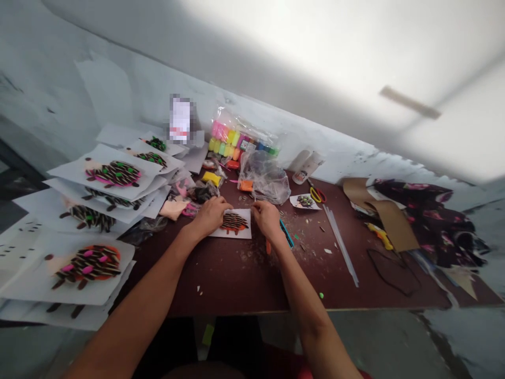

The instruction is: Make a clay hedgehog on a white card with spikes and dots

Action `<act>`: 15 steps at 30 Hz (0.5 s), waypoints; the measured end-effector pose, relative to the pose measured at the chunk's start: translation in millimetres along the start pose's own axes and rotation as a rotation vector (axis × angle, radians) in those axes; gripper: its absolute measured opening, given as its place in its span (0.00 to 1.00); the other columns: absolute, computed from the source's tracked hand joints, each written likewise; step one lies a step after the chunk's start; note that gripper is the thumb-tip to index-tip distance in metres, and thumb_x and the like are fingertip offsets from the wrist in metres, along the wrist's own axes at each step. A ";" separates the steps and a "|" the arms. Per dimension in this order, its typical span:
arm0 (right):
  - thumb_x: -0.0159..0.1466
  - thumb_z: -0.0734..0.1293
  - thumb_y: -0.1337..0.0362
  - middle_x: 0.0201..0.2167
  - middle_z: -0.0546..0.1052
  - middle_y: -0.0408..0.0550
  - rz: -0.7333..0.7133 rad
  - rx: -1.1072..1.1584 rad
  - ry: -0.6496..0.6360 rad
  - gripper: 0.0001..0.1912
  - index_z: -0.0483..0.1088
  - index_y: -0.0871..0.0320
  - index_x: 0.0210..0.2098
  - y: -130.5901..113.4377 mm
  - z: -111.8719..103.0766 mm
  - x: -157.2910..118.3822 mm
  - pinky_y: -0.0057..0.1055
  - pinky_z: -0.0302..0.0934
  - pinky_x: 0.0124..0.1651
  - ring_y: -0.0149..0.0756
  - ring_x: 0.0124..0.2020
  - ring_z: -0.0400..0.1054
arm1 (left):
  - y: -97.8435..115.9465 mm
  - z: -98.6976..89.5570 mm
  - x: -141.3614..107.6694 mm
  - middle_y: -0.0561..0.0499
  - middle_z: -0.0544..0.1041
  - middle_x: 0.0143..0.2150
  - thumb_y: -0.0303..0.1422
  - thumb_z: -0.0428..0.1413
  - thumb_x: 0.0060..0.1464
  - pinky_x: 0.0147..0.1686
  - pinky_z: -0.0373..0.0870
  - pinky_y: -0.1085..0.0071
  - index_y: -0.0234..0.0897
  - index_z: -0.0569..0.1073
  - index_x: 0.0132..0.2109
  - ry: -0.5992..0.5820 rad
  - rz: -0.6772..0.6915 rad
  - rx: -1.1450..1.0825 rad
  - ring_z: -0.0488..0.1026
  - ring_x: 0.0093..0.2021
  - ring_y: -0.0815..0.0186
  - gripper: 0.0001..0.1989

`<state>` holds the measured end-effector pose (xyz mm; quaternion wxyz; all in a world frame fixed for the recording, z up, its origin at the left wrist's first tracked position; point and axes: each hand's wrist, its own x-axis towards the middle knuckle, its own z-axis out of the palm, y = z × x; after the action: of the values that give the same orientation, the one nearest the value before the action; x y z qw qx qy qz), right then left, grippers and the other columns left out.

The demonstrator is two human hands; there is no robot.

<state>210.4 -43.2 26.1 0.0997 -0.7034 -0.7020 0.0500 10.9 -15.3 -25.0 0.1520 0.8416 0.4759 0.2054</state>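
Note:
A white paper card lies on the brown table in front of me. On it is a clay hedgehog with dark striped spines and an orange edge. My left hand rests over the card's upper left part, fingers drawn together; anything between them is too small to make out. Beside the card's upper right corner, my right hand is closed in a pinch, and what its fingertips hold is hidden. An orange-handled tool and a blue strip lie by my right wrist.
Stacked hedgehog cards fill the left side. Behind the hands lie a bag of coloured clay, a yellow clay pack and crumpled plastic. Rightward are scissors, a small hedgehog card, clear sticks and a yellow glue gun.

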 end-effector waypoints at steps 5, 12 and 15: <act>0.69 0.63 0.64 0.46 0.81 0.50 -0.052 0.007 -0.018 0.14 0.80 0.54 0.47 -10.2 8.0 29.1 0.28 0.61 0.48 0.39 0.47 0.73 | -2.5 1.9 0.9 0.44 0.77 0.46 0.18 0.51 0.54 0.49 0.69 0.65 0.40 0.82 0.48 -0.001 0.004 0.000 0.72 0.46 0.59 0.22; 0.68 0.63 0.67 0.50 0.78 0.53 -0.162 -0.049 -0.112 0.15 0.78 0.53 0.50 -23.3 14.0 55.0 0.30 0.62 0.51 0.41 0.51 0.71 | -4.8 1.3 3.0 0.44 0.77 0.45 0.18 0.50 0.54 0.51 0.70 0.66 0.38 0.82 0.48 -0.027 0.005 0.018 0.73 0.46 0.61 0.22; 0.67 0.65 0.67 0.49 0.78 0.56 -0.182 -0.097 -0.116 0.12 0.78 0.56 0.47 -24.0 15.7 57.9 0.32 0.62 0.50 0.43 0.51 0.70 | -5.2 1.3 3.1 0.43 0.77 0.45 0.18 0.50 0.54 0.50 0.70 0.65 0.38 0.81 0.48 -0.026 0.007 0.022 0.73 0.46 0.60 0.22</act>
<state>184.1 15.4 19.9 0.0289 -0.6366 -0.7692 0.0472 9.2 -10.1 -27.9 0.1484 0.8475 0.4731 0.1897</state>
